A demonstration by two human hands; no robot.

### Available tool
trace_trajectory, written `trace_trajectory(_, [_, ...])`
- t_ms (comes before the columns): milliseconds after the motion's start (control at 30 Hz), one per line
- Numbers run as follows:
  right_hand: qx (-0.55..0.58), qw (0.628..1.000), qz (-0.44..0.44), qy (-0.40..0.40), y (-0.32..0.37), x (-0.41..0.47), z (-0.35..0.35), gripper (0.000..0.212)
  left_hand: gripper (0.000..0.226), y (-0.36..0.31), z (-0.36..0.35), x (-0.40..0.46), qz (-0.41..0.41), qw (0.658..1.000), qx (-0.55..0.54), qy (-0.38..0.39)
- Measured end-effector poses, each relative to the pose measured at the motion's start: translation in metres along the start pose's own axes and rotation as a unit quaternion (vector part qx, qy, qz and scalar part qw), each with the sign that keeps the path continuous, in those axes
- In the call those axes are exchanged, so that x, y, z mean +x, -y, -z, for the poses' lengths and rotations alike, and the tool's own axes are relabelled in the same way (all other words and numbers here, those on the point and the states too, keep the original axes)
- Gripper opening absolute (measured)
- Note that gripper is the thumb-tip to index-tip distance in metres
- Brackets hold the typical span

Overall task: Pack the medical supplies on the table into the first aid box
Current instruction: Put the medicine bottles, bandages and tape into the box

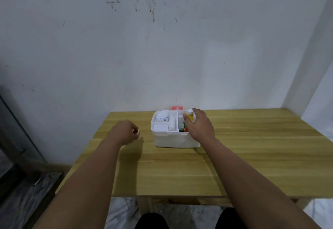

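The right hand [197, 125] is clamped on an upright bottle [190, 115], directly over the box [177, 139] at its 3 o'clock compartment. The left hand [125, 132], loosely curled and empty, hovers at the box's 9 o'clock.

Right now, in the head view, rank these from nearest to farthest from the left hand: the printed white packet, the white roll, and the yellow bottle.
From the left hand:
1. Printed white packet, in the left compartment of the first aid box.
2. White roll, in the middle compartment.
3. Yellow bottle, over the right compartment, held by the right hand.
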State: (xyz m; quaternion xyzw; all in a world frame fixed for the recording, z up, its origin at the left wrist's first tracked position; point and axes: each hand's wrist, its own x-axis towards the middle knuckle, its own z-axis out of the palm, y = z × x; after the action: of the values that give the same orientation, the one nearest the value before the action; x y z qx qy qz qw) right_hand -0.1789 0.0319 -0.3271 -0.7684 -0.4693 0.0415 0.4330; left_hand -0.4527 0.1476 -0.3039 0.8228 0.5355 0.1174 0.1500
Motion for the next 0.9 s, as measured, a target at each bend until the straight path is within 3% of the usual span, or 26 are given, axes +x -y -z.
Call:
trace_trajectory(100, [0.005, 1.0, 0.002, -0.003, -0.001, 0.0, 0.0, 0.057, 0.022, -0.022, 0.031, 0.009, -0.029, 0.996, -0.065, -0.062])
trace_trajectory(200, [0.007, 1.0, 0.004, -0.007, -0.001, 0.0, 0.0, 0.056, 0.033, -0.054, 0.048, 0.015, -0.088, 0.987, -0.113, -0.075])
trace_trajectory(433, [0.001, 1.0, 0.012, -0.005, -0.003, 0.001, -0.001, 0.061, 0.031, -0.11, 0.031, 0.019, -0.205, 0.977, 0.047, 0.025])
trace_trajectory(900, [-0.001, 1.0, 0.016, -0.01, -0.004, 0.003, -0.002, 0.061, 0.021, -0.123, 0.007, 0.026, -0.169, 0.955, 0.239, 0.051])
